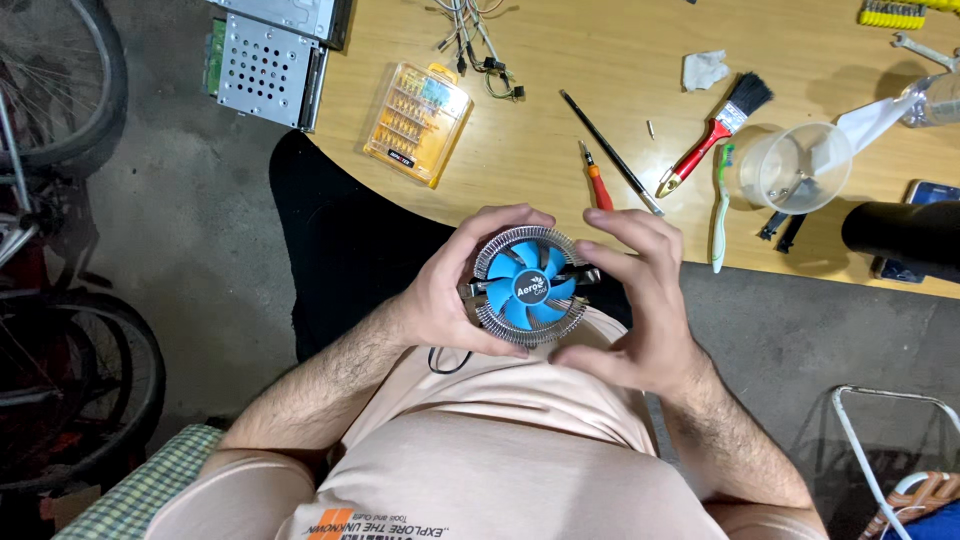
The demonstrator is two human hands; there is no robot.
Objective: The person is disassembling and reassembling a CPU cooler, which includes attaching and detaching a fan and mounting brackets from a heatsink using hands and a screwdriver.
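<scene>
A round metal cooler with a blue fan (530, 287) sits between both my hands, in front of my chest and just off the wooden table's edge. My left hand (452, 290) cups its left side, fingers curled over the top and bottom of the finned rim. My right hand (640, 300) wraps its right side, thumb under the rim and fingers over the top. A thin black cable (447, 362) hangs from the cooler below my left wrist.
The wooden table (560, 150) carries an orange bit case (417, 122), a small red screwdriver (597, 182), a black rod (610, 152), a red-handled brush (715, 130), a toothbrush (721, 205), a clear plastic cup (793, 167) and perforated metal drive cages (265, 70). Bicycle wheels (60, 90) stand at left.
</scene>
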